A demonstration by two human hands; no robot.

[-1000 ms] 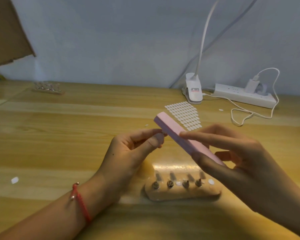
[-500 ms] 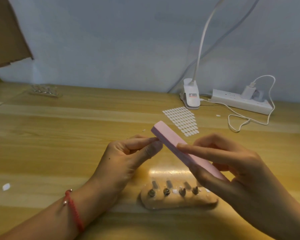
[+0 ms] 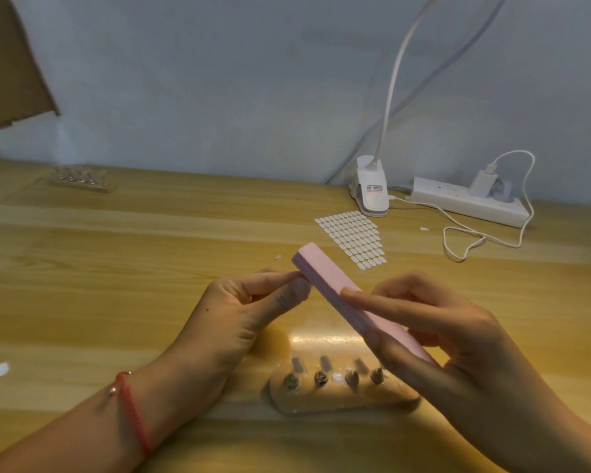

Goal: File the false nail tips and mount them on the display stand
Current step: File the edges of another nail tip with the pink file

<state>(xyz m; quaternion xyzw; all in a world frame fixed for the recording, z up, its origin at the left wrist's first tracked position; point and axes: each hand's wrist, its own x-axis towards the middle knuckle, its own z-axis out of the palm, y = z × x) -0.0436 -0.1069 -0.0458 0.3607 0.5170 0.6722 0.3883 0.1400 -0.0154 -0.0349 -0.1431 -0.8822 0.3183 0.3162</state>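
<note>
False nail tip hidden, frame centre, apparently inside left hand (image 3: 246, 308) fingers' pinch against pink buffer block (image 3: 321, 278); right hand (image 3: 440, 336) fingers clamp block. Risk: stroke pressure flicks tip onto counter (image 3: 116, 268), missing display stand (image 3: 342, 399), lower centre.

We log a wooden table (image 3: 116, 268). Near centre, a display stand (image 3: 342, 397) with pegs lies flat. Far left, a second stand (image 3: 82, 180). Far right, a clip lamp base (image 3: 372, 194), with a power strip (image 3: 458, 199) just right of it and a white cable (image 3: 460, 258) looping nearer. A sheet of white tabs (image 3: 354, 238) lies just in front of the lamp. A white scrap (image 3: 1, 369) sits near left.
</note>
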